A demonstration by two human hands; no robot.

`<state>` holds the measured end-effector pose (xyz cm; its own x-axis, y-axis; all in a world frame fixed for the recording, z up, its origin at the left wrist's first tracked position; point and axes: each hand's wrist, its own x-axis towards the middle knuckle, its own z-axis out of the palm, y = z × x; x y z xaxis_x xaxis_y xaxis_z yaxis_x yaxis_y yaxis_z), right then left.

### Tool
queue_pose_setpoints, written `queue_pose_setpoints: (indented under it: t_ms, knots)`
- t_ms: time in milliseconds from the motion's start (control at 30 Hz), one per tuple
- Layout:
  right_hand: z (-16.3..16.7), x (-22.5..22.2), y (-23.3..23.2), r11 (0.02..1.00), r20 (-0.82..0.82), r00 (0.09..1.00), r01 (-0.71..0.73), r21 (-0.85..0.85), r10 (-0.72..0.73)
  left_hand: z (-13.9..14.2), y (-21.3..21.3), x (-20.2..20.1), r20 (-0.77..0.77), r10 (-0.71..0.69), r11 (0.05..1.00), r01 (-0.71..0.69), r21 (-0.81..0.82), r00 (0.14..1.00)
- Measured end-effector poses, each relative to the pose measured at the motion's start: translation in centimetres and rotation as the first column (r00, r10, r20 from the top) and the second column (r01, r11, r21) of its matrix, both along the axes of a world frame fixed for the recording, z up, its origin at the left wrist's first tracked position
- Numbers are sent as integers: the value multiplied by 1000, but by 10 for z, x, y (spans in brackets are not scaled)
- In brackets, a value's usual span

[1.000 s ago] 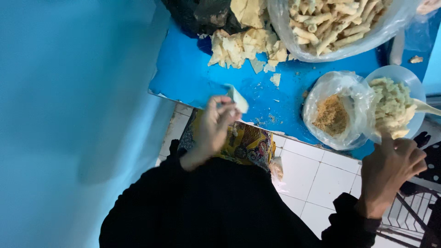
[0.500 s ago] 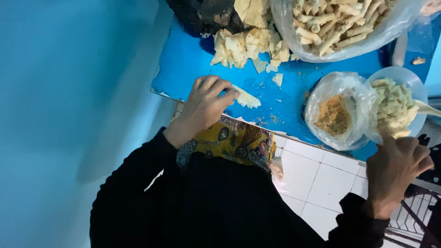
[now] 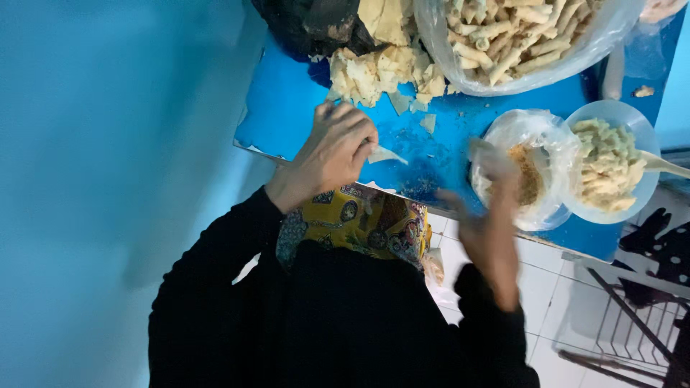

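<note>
Home food-prep corner — blue table point(image 3: 287, 108), bagged rolled snacks point(image 3: 517, 36), tiled floor point(image 3: 553, 287)
</note>
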<state>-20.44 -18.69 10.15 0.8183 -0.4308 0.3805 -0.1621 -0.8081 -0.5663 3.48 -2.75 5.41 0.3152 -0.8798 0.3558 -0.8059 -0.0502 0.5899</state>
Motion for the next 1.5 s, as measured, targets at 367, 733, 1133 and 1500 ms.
queue_pose_setpoints:
  t_ms: [367,733,1133,1500]
  knots:
    - [-7,89,8,966,20,977,-212,147,212,7,-16,-2,-453,11,999,-32,-40,892]
    - [-35,72,8,882,40,970,-233,409,238,2,-12,-12,-625,-22,998,59,37,780]
    - [-28,63,1,848,-21,982,-150,509,187,8,-4,-14,-615,-57,982,154,106,786]
    - [-9,53,3,981,-48,983,-183,-65,180,-27,12,-30,386,9,988,52,-146,922]
